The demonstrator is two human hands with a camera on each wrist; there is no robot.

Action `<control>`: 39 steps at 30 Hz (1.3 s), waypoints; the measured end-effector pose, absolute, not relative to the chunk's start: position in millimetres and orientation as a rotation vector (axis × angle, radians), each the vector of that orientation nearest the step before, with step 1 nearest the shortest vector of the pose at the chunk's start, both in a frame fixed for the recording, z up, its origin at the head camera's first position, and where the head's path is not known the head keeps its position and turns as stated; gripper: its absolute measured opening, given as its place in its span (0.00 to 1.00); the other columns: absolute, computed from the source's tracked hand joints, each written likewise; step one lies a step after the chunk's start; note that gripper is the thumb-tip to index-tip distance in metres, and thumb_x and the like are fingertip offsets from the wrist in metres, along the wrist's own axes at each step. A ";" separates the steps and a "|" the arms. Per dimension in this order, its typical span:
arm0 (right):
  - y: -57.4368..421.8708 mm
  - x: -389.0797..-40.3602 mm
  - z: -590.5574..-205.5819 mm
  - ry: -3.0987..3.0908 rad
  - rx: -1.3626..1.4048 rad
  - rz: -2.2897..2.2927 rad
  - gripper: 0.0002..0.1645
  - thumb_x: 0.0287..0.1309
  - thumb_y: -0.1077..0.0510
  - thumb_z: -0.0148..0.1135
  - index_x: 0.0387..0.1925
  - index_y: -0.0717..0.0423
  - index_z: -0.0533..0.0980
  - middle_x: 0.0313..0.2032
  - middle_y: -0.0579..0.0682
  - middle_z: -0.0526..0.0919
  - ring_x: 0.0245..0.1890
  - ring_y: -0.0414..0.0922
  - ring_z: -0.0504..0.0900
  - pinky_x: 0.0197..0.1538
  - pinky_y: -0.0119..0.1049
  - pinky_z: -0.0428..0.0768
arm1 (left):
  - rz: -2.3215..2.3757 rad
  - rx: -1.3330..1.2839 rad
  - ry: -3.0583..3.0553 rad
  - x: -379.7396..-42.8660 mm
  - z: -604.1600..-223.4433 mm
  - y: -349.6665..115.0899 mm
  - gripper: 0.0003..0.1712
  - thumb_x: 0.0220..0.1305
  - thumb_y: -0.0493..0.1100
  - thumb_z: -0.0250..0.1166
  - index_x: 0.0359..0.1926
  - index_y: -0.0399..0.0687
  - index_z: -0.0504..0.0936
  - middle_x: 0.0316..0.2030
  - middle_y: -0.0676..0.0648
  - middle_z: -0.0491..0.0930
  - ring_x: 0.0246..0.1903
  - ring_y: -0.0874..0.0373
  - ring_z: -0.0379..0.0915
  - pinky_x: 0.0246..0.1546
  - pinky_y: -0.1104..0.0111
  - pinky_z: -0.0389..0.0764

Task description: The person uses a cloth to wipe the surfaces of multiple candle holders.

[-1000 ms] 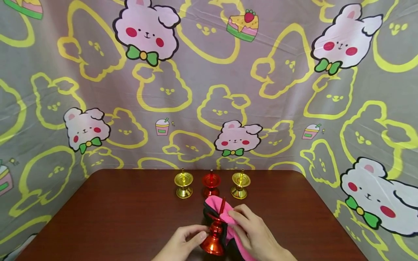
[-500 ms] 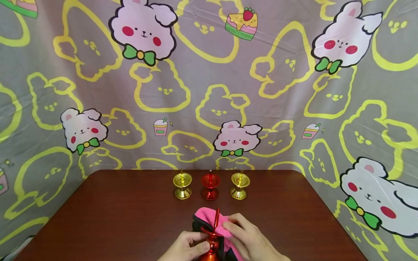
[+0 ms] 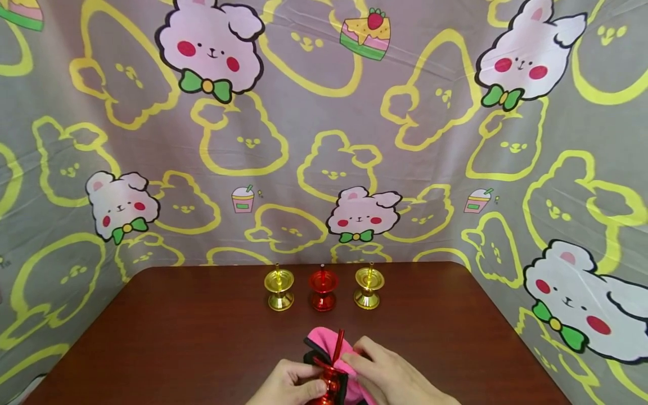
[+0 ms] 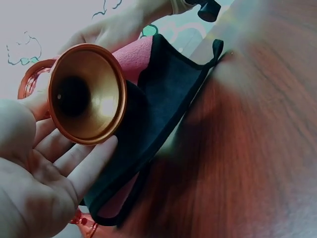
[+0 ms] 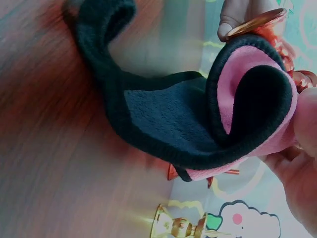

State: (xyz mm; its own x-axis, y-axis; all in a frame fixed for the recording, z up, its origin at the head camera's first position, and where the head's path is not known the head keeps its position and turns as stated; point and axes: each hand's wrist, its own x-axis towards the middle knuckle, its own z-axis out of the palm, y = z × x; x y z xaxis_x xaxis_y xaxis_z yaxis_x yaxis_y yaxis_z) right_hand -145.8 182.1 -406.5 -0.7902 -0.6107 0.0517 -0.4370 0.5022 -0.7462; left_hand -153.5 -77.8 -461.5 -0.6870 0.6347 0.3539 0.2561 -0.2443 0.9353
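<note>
My left hand (image 3: pixel 293 385) holds a shiny red metal candle holder (image 3: pixel 338 346), thumb and fingers on its narrow waist below the dish. It tilts so that the hollow underside of its base (image 4: pixel 101 99) faces the left wrist camera. On its right side, my right hand (image 3: pixel 392 377) pinches a pink and black cloth (image 3: pixel 324 339) against the dish and thin upright stem. The rest of the cloth (image 5: pixel 158 111) hangs in a loose fold, black side showing in the right wrist view. In the head view, the bottom of the held candle holder is cut off by the frame.
At the back of the dark brown table (image 3: pixel 177 332) stand a gold candle holder (image 3: pixel 280 298), a red candle holder (image 3: pixel 323 298) and another gold one (image 3: pixel 367 298), upright in a row. A patterned curtain (image 3: pixel 304 112) surrounds the table's back and sides.
The held candle holder and cloth have come lower, nearer to me. My left fingers have shifted up from near the base to the waist. My right hand still pinches the cloth by the dish.
</note>
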 end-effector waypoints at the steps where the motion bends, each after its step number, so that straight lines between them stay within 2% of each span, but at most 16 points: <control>1: 181.3 -145.2 -405.3 2.519 -0.885 -1.168 0.11 0.74 0.39 0.49 0.46 0.35 0.75 0.32 0.40 0.74 0.30 0.37 0.73 0.24 0.28 0.70 | 2.011 1.068 1.747 -153.4 -460.7 -78.3 0.16 0.72 0.35 0.61 0.49 0.21 0.81 0.37 0.56 0.85 0.33 0.69 0.76 0.33 0.78 0.77; 3: 180.6 -145.2 -405.5 2.631 -1.093 -1.036 0.11 0.75 0.41 0.49 0.48 0.37 0.74 0.35 0.39 0.72 0.31 0.34 0.72 0.26 0.26 0.71 | 2.005 1.045 1.776 -153.3 -459.0 -79.5 0.15 0.71 0.35 0.62 0.49 0.22 0.81 0.38 0.54 0.86 0.35 0.68 0.77 0.36 0.77 0.78; 5: 177.6 -144.4 -403.4 2.565 -0.901 -1.138 0.11 0.75 0.39 0.47 0.43 0.35 0.74 0.31 0.38 0.73 0.28 0.34 0.72 0.23 0.28 0.68 | 2.000 1.013 1.801 -152.9 -457.0 -80.5 0.16 0.71 0.36 0.62 0.49 0.22 0.82 0.38 0.53 0.86 0.35 0.68 0.78 0.37 0.76 0.79; 6: 176.6 -144.2 -403.3 2.572 -0.888 -1.133 0.10 0.75 0.40 0.47 0.43 0.35 0.73 0.30 0.37 0.72 0.27 0.34 0.71 0.22 0.28 0.67 | 1.996 0.998 1.819 -152.6 -456.0 -81.0 0.16 0.71 0.36 0.63 0.48 0.22 0.82 0.38 0.52 0.86 0.35 0.68 0.78 0.37 0.76 0.79; 8: 175.7 -144.6 -405.2 2.719 -1.147 -0.943 0.06 0.73 0.45 0.55 0.47 0.35 0.72 0.34 0.36 0.69 0.30 0.32 0.70 0.25 0.24 0.68 | 1.988 0.969 1.858 -151.8 -454.4 -81.9 0.17 0.70 0.38 0.64 0.48 0.22 0.82 0.38 0.52 0.86 0.34 0.68 0.78 0.36 0.77 0.79; 10: 174.0 -144.3 -406.5 2.771 -1.244 -0.873 0.12 0.66 0.48 0.64 0.48 0.34 0.73 0.34 0.35 0.67 0.30 0.30 0.67 0.26 0.21 0.65 | 1.979 0.927 1.888 -150.6 -453.3 -82.6 0.18 0.69 0.39 0.65 0.48 0.23 0.83 0.38 0.50 0.87 0.33 0.68 0.78 0.34 0.77 0.79; 12: 172.9 -145.0 -408.9 2.891 -1.500 -0.697 0.22 0.59 0.52 0.72 0.52 0.37 0.72 0.36 0.35 0.64 0.32 0.29 0.64 0.29 0.17 0.63 | 1.965 0.887 1.934 -149.7 -452.9 -82.9 0.17 0.68 0.39 0.67 0.48 0.25 0.84 0.37 0.49 0.87 0.32 0.68 0.78 0.33 0.77 0.78; 14: 170.6 -144.8 -410.2 2.934 -1.567 -0.637 0.24 0.55 0.51 0.75 0.52 0.38 0.74 0.36 0.35 0.63 0.32 0.29 0.63 0.30 0.15 0.60 | 1.946 0.836 1.995 -148.5 -452.9 -82.8 0.16 0.67 0.39 0.68 0.47 0.27 0.85 0.36 0.48 0.87 0.31 0.68 0.78 0.32 0.77 0.78; 21: 160.5 -142.0 -410.0 3.022 -1.559 -0.478 0.27 0.50 0.50 0.77 0.51 0.43 0.75 0.33 0.37 0.62 0.30 0.30 0.60 0.28 0.17 0.58 | 1.833 0.675 2.331 -145.0 -450.2 -80.0 0.11 0.59 0.43 0.75 0.39 0.40 0.90 0.29 0.55 0.87 0.26 0.69 0.75 0.28 0.74 0.76; 26: 151.8 -140.7 -411.3 3.098 -1.534 -0.364 0.30 0.44 0.52 0.79 0.50 0.47 0.75 0.33 0.39 0.62 0.28 0.32 0.60 0.28 0.20 0.60 | 1.671 0.650 2.621 -141.4 -446.8 -79.1 0.14 0.54 0.50 0.78 0.38 0.47 0.92 0.29 0.59 0.87 0.26 0.71 0.75 0.29 0.72 0.77; 30: 144.0 -139.1 -414.4 3.152 -1.469 -0.263 0.28 0.45 0.54 0.79 0.49 0.50 0.77 0.33 0.42 0.64 0.27 0.34 0.62 0.28 0.23 0.64 | 1.368 0.701 2.894 -138.8 -444.7 -76.9 0.18 0.52 0.58 0.77 0.38 0.52 0.92 0.27 0.59 0.87 0.25 0.69 0.76 0.26 0.68 0.75; 33: 139.2 -138.1 -417.0 3.173 -1.441 -0.208 0.27 0.46 0.50 0.78 0.48 0.51 0.78 0.33 0.43 0.65 0.26 0.34 0.62 0.27 0.24 0.64 | 1.087 0.820 3.110 -136.1 -445.3 -74.9 0.18 0.54 0.62 0.74 0.30 0.54 0.89 0.18 0.62 0.81 0.18 0.68 0.71 0.18 0.69 0.69; 35: 136.8 -138.3 -420.0 3.207 -1.482 -0.182 0.28 0.44 0.50 0.78 0.47 0.52 0.78 0.31 0.43 0.65 0.25 0.34 0.62 0.26 0.23 0.63 | 0.939 0.913 3.239 -134.0 -447.5 -73.7 0.19 0.54 0.63 0.73 0.22 0.56 0.82 0.12 0.62 0.73 0.13 0.67 0.65 0.14 0.70 0.63; 37: 135.2 -138.8 -423.5 3.262 -1.544 -0.167 0.28 0.40 0.51 0.79 0.46 0.52 0.78 0.30 0.43 0.64 0.24 0.35 0.61 0.24 0.23 0.62 | 0.844 0.975 3.336 -132.5 -449.8 -72.8 0.23 0.54 0.63 0.73 0.18 0.58 0.73 0.09 0.62 0.64 0.10 0.67 0.58 0.12 0.71 0.58; 39: 134.7 -139.1 -426.5 3.305 -1.585 -0.187 0.27 0.39 0.55 0.79 0.45 0.52 0.79 0.31 0.44 0.65 0.24 0.35 0.63 0.24 0.24 0.63 | 0.799 1.014 3.409 -132.1 -452.1 -72.3 0.25 0.53 0.63 0.73 0.17 0.59 0.69 0.09 0.61 0.62 0.09 0.67 0.56 0.10 0.72 0.56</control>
